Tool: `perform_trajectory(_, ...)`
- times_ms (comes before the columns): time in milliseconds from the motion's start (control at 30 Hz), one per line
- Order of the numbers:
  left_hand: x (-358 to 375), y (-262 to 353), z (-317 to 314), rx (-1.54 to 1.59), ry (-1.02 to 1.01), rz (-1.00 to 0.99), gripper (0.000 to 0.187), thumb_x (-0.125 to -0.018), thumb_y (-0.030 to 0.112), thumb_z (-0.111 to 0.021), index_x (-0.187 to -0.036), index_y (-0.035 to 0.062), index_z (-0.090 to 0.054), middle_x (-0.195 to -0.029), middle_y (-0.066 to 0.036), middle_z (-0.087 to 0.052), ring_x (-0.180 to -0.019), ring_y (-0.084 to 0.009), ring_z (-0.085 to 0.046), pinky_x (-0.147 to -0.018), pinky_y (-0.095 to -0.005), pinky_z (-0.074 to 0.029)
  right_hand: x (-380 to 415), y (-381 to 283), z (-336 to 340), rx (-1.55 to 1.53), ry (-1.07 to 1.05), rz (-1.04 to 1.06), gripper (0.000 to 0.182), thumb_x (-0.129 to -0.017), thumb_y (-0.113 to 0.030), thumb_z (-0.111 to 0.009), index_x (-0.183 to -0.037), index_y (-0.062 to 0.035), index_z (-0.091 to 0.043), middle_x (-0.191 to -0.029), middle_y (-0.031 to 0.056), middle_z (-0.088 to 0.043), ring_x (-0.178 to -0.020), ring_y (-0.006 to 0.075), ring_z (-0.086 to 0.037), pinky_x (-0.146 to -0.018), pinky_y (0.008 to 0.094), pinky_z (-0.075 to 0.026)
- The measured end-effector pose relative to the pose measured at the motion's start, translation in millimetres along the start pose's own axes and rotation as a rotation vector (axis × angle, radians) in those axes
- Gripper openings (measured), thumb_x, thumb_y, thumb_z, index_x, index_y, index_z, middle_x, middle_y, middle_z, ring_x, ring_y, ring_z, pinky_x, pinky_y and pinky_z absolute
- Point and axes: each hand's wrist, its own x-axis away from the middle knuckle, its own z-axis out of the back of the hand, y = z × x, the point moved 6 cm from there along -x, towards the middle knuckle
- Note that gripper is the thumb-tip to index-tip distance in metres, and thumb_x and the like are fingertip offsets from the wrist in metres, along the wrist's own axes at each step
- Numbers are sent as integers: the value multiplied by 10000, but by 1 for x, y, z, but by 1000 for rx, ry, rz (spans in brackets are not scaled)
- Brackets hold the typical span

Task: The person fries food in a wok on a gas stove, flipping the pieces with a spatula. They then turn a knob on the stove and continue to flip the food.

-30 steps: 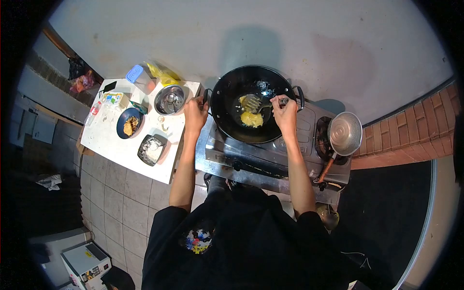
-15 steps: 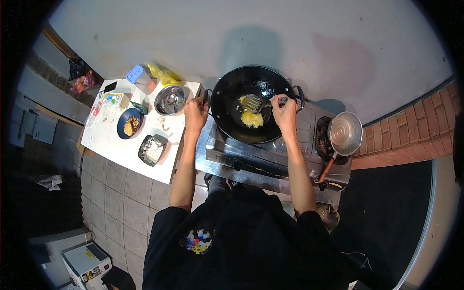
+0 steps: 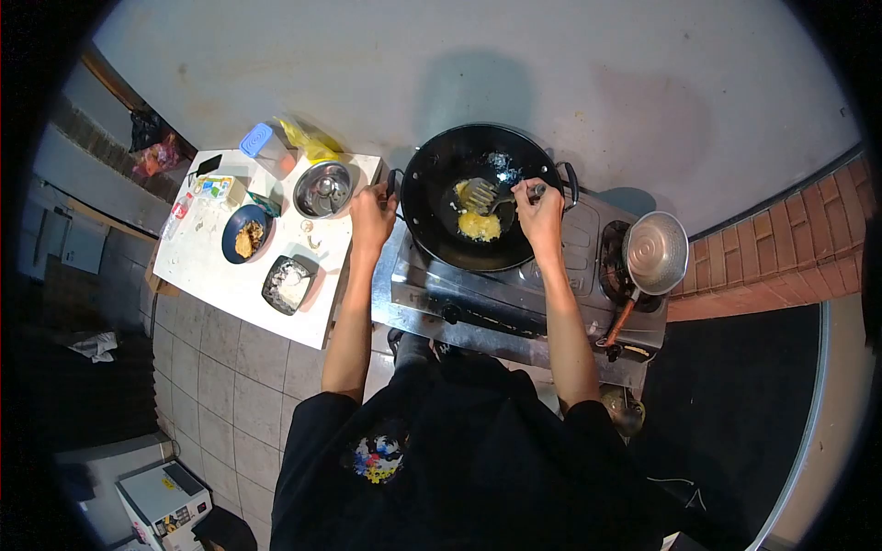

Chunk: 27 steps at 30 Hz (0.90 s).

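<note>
A black two-handled wok (image 3: 441, 241) sits on the left burner of a steel gas stove (image 3: 501, 312). My left hand (image 3: 371, 213) is closed around the wok's left handle. In my right hand (image 3: 540, 208), held over the wok's right side, is a slotted metal spatula (image 3: 480, 194). Its head lies inside the wok, over one yellow piece of food. Nearer to me in the wok, a second yellow battered piece (image 3: 479, 226) lies just below the spatula. Some oil glistens on the wok's far wall.
On the white table (image 3: 220, 296) at left stand a steel bowl (image 3: 322, 190), a dark blue bowl (image 3: 246, 234) of browned food, a square dish (image 3: 288, 285) of white flour and a blue-lidded container (image 3: 262, 147). A saucepan (image 3: 656, 254) rests on the right burner, its handle pointing toward me.
Almost nothing differs. Both hands, the spatula and the wok stay in nearly the same place.
</note>
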Motion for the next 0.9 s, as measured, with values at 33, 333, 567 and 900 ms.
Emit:
perform_trajectory(33,0,-1,0,0,0,0,247,-753,40,-685,-969,-76,-658,-918,-238,-664,-866,-346,-665,-762,-380,-504,0,-1,0,-1,8,9,170,-828,-63,-626,-738,79,-601,-554,179,-564,-489,171,-566,-496,333,-411)
perform_trajectory(333,0,-3,-2,4,23,-42,263,-751,32,-663,-984,-90,-655,-878,-246,-660,-801,-339,-670,-724,-387,-516,1,1,-2,51,-29,43,204,-890,-102,-589,-757,47,-630,-550,35,-572,-484,74,-524,-456,242,-394)
perform_trajectory(567,-1,-4,-2,0,12,-62,267,-753,40,-665,-986,-91,-653,-872,-245,-660,-790,-341,-669,-721,-390,-515,0,-1,-1,-3,-2,19,175,-830,-54,-624,-721,77,-586,-546,166,-539,-471,154,-498,-492,335,-394)
perform_trajectory(900,-1,-3,-2,2,12,-31,254,-767,53,-679,-972,-93,-650,-894,-252,-662,-845,-350,-668,-744,-389,-506,2,-2,0,-8,8,4,192,-837,-68,-625,-718,79,-591,-539,154,-543,-485,120,-498,-489,321,-395)
